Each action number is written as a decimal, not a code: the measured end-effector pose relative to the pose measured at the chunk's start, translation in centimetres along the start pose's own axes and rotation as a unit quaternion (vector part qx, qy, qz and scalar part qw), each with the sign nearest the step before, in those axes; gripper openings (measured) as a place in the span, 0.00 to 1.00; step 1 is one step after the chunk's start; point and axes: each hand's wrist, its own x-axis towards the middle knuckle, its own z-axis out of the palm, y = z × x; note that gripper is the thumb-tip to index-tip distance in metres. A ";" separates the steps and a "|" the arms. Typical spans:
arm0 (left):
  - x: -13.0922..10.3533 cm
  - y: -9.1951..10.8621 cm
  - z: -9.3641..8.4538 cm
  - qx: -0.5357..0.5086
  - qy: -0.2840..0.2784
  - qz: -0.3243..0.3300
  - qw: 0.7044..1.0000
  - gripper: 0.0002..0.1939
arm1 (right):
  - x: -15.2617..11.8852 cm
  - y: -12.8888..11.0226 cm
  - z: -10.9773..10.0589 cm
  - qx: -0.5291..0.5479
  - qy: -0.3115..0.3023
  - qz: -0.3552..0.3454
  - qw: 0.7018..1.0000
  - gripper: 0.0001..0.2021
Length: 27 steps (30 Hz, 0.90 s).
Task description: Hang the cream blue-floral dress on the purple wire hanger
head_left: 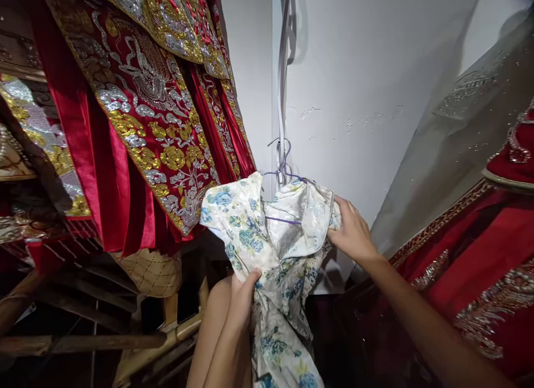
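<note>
A white dress with blue and green flowers (pixel 250 232) hangs in the middle on a thin purple hanger (pixel 283 168). Its collar stands open, and the hanger's lower bar shows inside the neck. My left hand (pixel 244 290) pinches the front of the dress below the collar, thumb on top. At the right sleeve, my right hand (pixel 352 229) grips the cloth, its fingertips partly hidden behind the fabric. The hanger's hook is up by a white strap (pixel 280 87) on the wall.
Red garments with gold and silver embroidery (pixel 167 137) hang on the left. Wooden poles (pixel 83 343) lie at the lower left. Red beaded clothing (pixel 492 254) and a sheer cover (pixel 450 137) are on the right, before a pale wall (pixel 354 70).
</note>
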 end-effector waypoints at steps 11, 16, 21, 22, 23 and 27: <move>-1.5 -2.4 -1.2 -0.053 0.052 -0.052 0.996 0.31 | -8.2 -2.3 3.9 0.152 0.180 0.156 0.959 0.24; -3.0 -2.9 0.0 -0.079 0.008 -0.045 0.996 0.41 | -13.1 -7.9 8.1 0.363 -0.077 0.166 0.913 0.13; -3.1 -3.2 -0.1 -0.054 -0.004 -0.005 0.999 0.42 | -13.9 -8.4 9.5 0.470 -0.123 0.194 0.853 0.18; -3.0 -3.2 -0.3 -0.044 0.000 -0.001 0.999 0.41 | -13.8 -8.2 9.2 0.470 -0.132 0.190 0.852 0.19; -2.9 -3.2 -0.4 -0.029 0.000 0.001 1.000 0.40 | -13.6 -7.9 8.8 0.468 -0.139 0.188 0.852 0.19; -3.4 -3.4 -0.1 0.077 0.072 0.061 0.992 0.35 | -13.2 -7.4 7.1 0.501 -0.126 0.206 0.831 0.18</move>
